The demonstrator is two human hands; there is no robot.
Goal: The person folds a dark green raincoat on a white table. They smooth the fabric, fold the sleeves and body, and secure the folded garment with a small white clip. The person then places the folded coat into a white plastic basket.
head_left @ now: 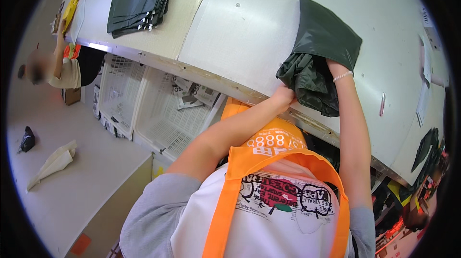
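A dark green pouch (325,32) with a flat, squared end lies over the table near its front edge. Bunched dark green fabric (309,78) spills from its near side. My left hand (284,97) is closed at the lower left edge of this fabric, pinching it. My right hand (336,68) reaches into the pouch opening; its fingers are hidden under the pouch, and only the back of the hand and a beaded bracelet show at the wrist.
On the table, a stack of dark green flat pouches (139,6) lies at the far left, and a pen (382,104) lies to the right. White plastic baskets (158,118) stand below the table edge, one with several packets. Another person (67,73) is at the far left.
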